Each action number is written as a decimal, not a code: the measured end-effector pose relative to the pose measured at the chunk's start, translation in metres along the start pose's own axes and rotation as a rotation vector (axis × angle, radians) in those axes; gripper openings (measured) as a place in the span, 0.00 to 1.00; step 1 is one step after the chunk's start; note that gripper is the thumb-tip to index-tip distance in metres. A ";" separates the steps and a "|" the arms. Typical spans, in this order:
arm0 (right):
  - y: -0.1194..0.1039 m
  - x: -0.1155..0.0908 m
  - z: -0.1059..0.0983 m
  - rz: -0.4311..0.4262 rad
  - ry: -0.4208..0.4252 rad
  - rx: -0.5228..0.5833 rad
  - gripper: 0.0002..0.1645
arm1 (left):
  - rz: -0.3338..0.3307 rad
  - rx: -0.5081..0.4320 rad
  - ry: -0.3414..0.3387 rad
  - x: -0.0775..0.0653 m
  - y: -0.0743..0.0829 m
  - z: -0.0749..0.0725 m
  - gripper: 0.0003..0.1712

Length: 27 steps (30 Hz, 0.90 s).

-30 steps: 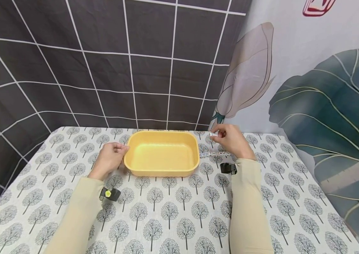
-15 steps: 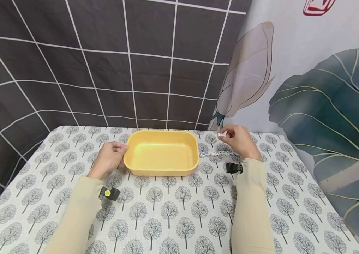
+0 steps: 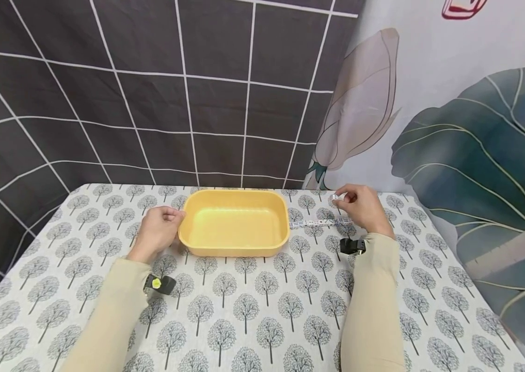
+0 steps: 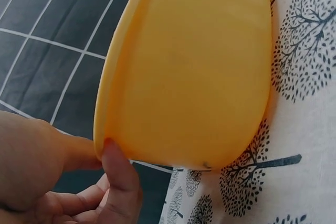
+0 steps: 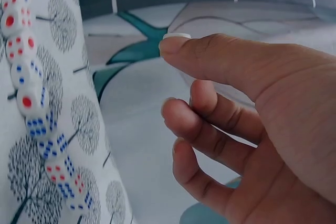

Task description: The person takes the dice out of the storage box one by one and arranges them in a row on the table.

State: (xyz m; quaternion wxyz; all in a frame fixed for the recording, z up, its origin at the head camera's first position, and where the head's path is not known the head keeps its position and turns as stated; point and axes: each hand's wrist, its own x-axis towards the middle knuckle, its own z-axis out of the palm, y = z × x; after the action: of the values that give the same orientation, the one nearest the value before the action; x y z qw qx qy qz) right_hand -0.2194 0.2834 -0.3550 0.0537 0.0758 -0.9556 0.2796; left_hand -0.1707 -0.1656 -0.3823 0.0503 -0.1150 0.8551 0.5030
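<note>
At its left end, a yellow plastic basin [image 3: 234, 252] has its rim pinched between the thumb and fingers of my left hand [image 3: 156, 233]. The left wrist view shows the thumb on the outside of the basin wall [image 4: 184, 77]. To the right, my right hand [image 3: 363, 207] pinches a small white die [image 3: 335, 197] above the table, mostly hidden behind the thumb in the right wrist view. A line of white dice [image 3: 320, 222] with red and blue pips runs from the basin's right end towards my right wrist. No dice show inside the basin.
A tree-patterned cloth [image 3: 243, 330] covers the table. Behind its far edge hangs a dark curtain [image 3: 220, 103] with white grid lines. A pale curtain [image 3: 364, 155] with plant prints hangs at the right.
My right hand has moved to the right with the die, along the line, so more of the dice row shows. My left hand stays on the basin, which has hardly shifted.
</note>
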 end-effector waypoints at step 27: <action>0.046 -0.020 -0.012 0.205 0.000 -0.004 0.18 | 0.050 0.021 0.143 0.004 -0.006 0.005 0.19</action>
State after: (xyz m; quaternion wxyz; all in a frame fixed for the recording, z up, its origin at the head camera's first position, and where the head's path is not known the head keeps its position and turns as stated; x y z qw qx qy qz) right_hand -0.2072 0.3304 -0.3721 0.0247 -0.0226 -0.9588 0.2820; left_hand -0.1728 -0.1644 -0.3904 -0.0221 -0.1288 0.8643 0.4856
